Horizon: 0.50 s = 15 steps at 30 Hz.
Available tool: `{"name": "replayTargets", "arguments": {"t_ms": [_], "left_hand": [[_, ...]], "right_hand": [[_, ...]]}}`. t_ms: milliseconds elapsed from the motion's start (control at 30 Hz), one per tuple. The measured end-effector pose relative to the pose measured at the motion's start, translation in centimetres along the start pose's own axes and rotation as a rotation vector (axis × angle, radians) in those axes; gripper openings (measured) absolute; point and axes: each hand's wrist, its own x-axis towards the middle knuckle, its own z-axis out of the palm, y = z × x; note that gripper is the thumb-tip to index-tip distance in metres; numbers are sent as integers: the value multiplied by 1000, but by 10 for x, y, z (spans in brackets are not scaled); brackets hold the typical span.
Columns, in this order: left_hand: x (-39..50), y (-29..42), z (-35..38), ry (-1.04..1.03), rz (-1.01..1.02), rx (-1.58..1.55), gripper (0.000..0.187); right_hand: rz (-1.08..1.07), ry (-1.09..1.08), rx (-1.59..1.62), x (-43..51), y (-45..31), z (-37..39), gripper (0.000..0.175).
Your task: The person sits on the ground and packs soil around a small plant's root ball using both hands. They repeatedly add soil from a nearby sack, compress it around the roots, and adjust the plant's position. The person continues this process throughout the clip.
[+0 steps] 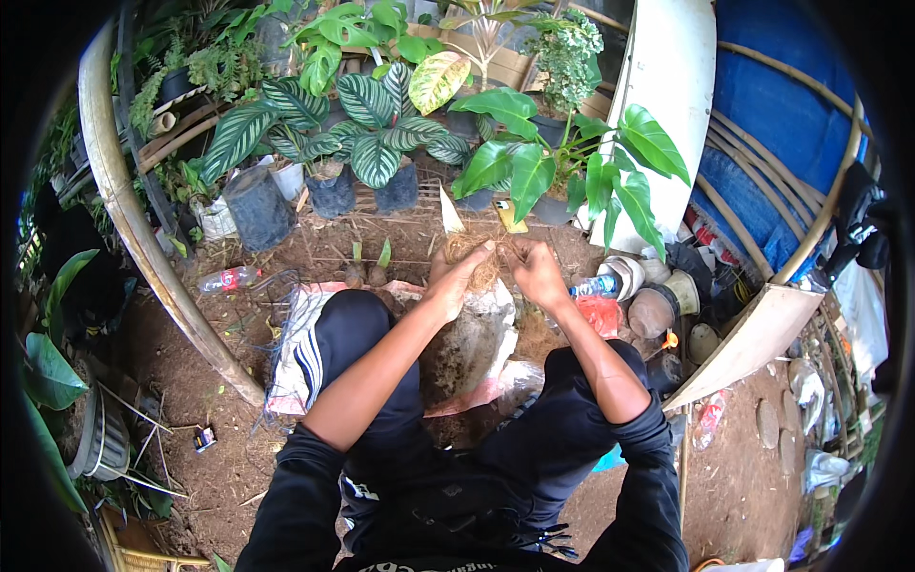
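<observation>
My left hand (452, 280) is closed around a wad of brown coconut fibre (480, 261). A pale, pointed shoot or leaf (449, 212) sticks up out of the wad; its lower part is hidden. On the right side of the bundle, my right hand (537, 270) pinches the fibre with its fingertips. Beneath both hands a soiled white sack (475, 343) lies between my knees. More loose fibre (536, 336) sits by my right knee. Left of my hands, two small sprouting plants (379, 266) stand on the soil.
Potted striped-leaf plants (375, 161) and a broad-leaved green plant (532, 171) line the far side. A yellow phone (511, 217) lies before them. Plastic bottles (230, 279) and stacked pots (652, 311) flank me. A bamboo pole (154, 250) curves along the left.
</observation>
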Motion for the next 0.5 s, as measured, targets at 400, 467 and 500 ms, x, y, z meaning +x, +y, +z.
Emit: {"name": "replayTargets", "arguments": {"t_ms": [400, 467, 500], "left_hand": [[2, 4, 3, 392, 107, 62, 76], [-1, 8, 7, 444, 108, 38, 75], [-1, 10, 8, 463, 98, 27, 72]], "right_hand": [[-56, -56, -137, -7, -25, 15, 43], [-12, -91, -106, -6, -28, 12, 46], [-3, -117, -79, -5, -29, 12, 47]]}}
